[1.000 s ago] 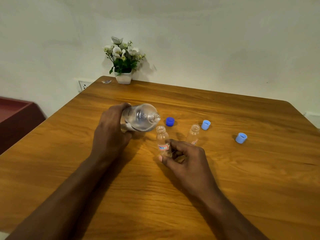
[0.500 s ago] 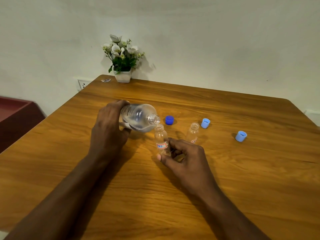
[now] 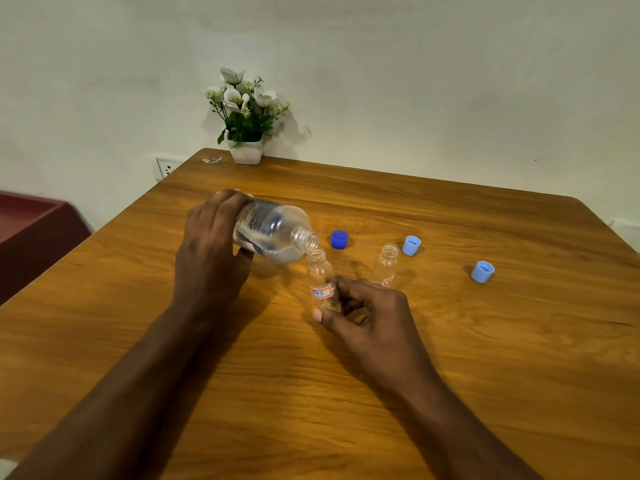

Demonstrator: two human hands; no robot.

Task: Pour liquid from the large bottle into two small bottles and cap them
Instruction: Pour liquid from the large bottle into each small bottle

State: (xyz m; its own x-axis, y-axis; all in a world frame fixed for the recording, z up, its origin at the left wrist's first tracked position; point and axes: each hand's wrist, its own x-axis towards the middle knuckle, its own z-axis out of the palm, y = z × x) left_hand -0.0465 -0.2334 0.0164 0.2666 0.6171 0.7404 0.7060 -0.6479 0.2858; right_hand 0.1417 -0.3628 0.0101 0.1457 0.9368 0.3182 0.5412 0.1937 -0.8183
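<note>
Large bottle (image 3: 273, 233), far left of the working group: gripped round its lower body by the left hand (image 3: 211, 251), fingers wrapped closed about it, tipped nearly flat, open mouth just over the neck of the first small bottle (image 3: 320, 278). Clear thin plastic, partly full, so probably moderately heavy toward the low side and easy to dent; best held mid-body with an even squeeze, not tight, or liquid may surge out. Next rightward, first small bottle upright on the table (image 3: 485, 341), pinched low near its base by the right hand (image 3: 363, 313), thumb and fingertips closed on it. Light and narrow-necked, likely to tip if knocked, hence the steadying hold low down. Behind it, dark blue cap (image 3: 339, 239). Further right, second small bottle (image 3: 386, 265), upright, open, untouched. Then two light blue caps (image 3: 411, 245) (image 3: 482, 271), loose, small, smooth, best picked by the rim.
</note>
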